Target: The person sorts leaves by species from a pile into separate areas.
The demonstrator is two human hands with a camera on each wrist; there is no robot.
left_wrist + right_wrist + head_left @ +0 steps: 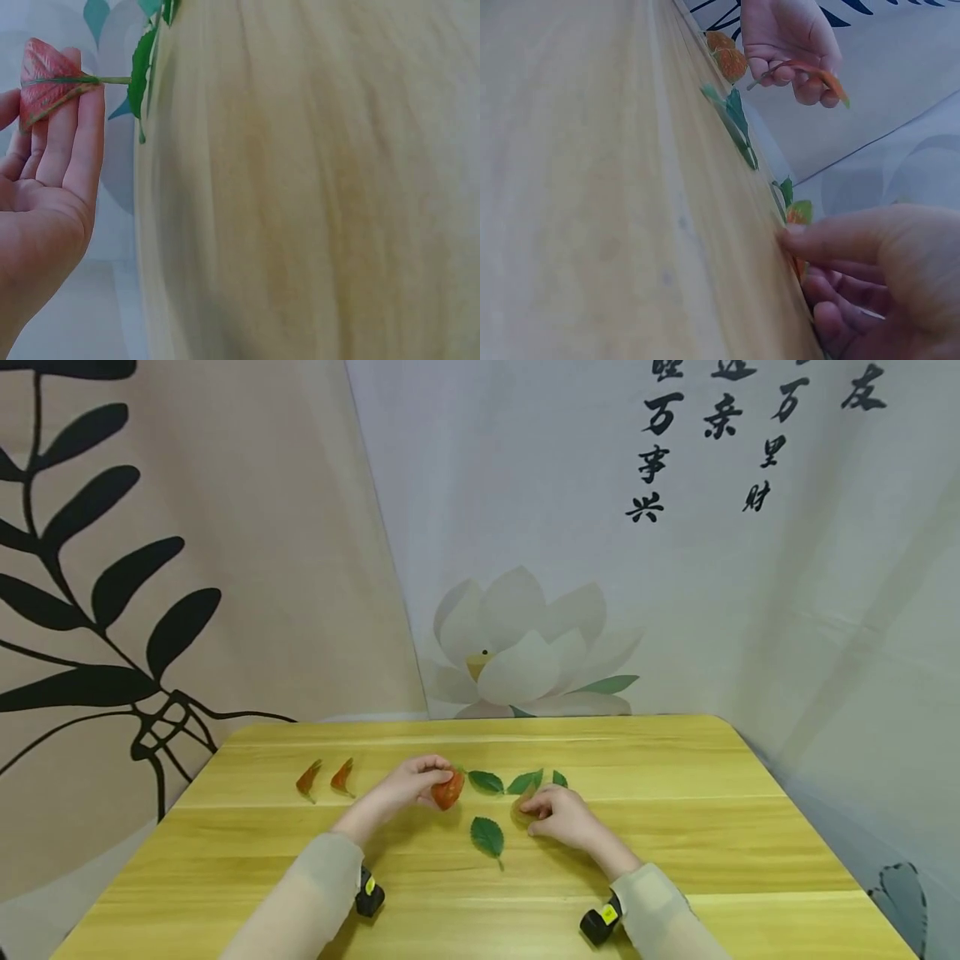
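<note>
My left hand (pixel 417 782) pinches a red leaf (pixel 447 790) between thumb and fingers, above the wooden table. In the left wrist view, this leaf (pixel 56 81) shows a green midrib and a short stem. My right hand (pixel 564 816) is low at the tabletop, with thumb and fingertips curled at a yellowish-orange leaf (pixel 521 811). The right wrist view shows part of that leaf (pixel 799 212) past the thumb; the fingers hide the rest. Close around both hands lie green leaves: one (pixel 486 782) between them, another (pixel 487 837) nearer me.
Two orange-red leaves (pixel 307 780) lie to the left on the wooden table (pixel 675 860). More green leaves (pixel 525 782) are just behind my right hand. A printed cloth backdrop (pixel 525 527) hangs behind the table's far edge.
</note>
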